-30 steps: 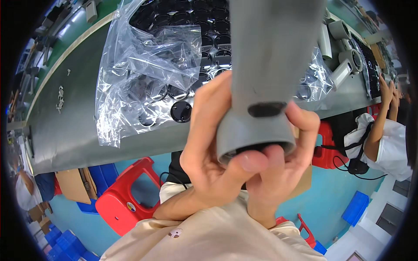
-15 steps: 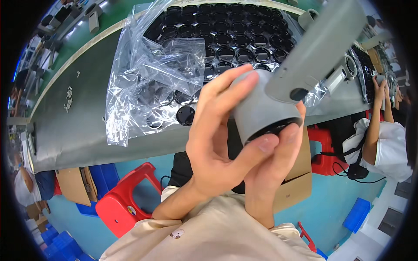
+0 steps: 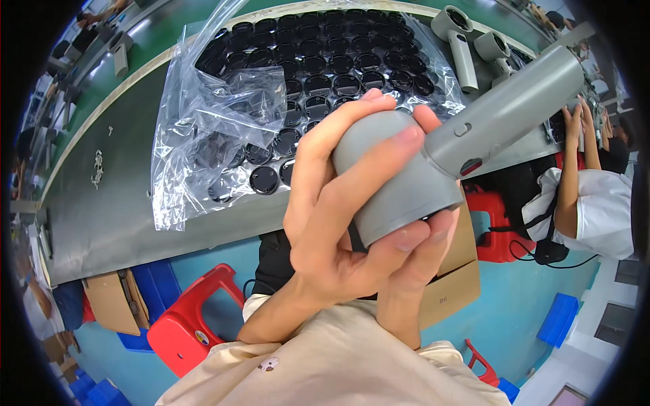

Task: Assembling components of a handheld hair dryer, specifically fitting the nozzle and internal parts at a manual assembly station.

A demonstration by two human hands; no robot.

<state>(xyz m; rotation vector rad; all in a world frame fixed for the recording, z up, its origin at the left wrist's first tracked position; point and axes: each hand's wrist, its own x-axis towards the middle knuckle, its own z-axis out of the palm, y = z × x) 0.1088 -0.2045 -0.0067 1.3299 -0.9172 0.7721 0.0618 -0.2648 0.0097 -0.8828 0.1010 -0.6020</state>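
Above the near edge of the workbench I hold a grey hair dryer housing (image 3: 386,172), a round drum with a long tubular handle pointing up to the right. My left hand (image 3: 318,210) wraps round the drum's left side, its fingers lying over the top and its thumb near the lower rim. My right hand (image 3: 413,274) grips from below and behind, with fingertips at the open lower end; the drum hides part of it. A sliver of black shows inside that rim. Behind my hands, several round black caps (image 3: 342,64) lie in rows on clear plastic.
Crumpled clear plastic bagging (image 3: 237,108) covers the caps' left side. Small metal pieces (image 3: 98,169) lie on the dark bench mat (image 3: 128,223). More grey housings (image 3: 462,57) stand at the back right. Below are a red stool (image 3: 186,325) and a cardboard box (image 3: 450,291). A co-worker's arms (image 3: 572,149) are at right.
The housing has turned in my hands: its handle has swung down to the right, and less of the black inside its rim shows. My left fingers have shifted over the drum.
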